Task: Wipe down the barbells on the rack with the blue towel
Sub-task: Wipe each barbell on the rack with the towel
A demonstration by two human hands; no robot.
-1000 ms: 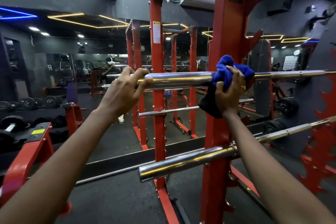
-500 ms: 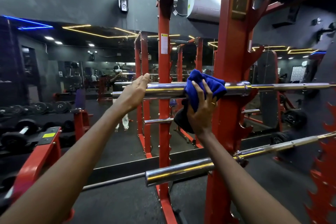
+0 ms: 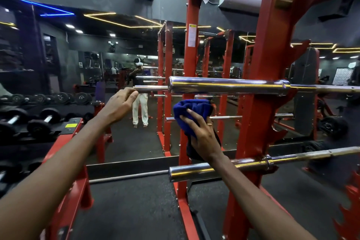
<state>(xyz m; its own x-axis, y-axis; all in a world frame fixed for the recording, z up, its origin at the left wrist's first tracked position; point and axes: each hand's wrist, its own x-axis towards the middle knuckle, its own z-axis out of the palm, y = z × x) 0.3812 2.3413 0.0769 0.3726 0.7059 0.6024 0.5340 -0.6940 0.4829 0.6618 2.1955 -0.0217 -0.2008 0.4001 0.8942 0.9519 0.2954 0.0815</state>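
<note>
The upper barbell [image 3: 224, 85] lies level on the red rack [image 3: 261, 107], its chrome sleeve end pointing left. A lower barbell [image 3: 196, 171] rests on a peg below it. My right hand [image 3: 204, 136] is shut on the bunched blue towel [image 3: 191, 110], held just under the upper sleeve and not touching it. A dark part of the towel hangs behind my wrist. My left hand [image 3: 118, 106] hovers left of the sleeve end, fingers loosely curled, holding nothing.
A wall mirror [image 3: 126, 64] behind the rack reflects the gym and a standing person. Dumbbells [image 3: 44, 121] sit on a rack at left, above a red frame [image 3: 66, 142]. Another red upright [image 3: 191, 103] stands between my hands. Dark rubber floor lies below.
My right hand slid the towel left along the upper sleeve, then dropped below the bar. My left hand let go of the sleeve end and drew back to the left.
</note>
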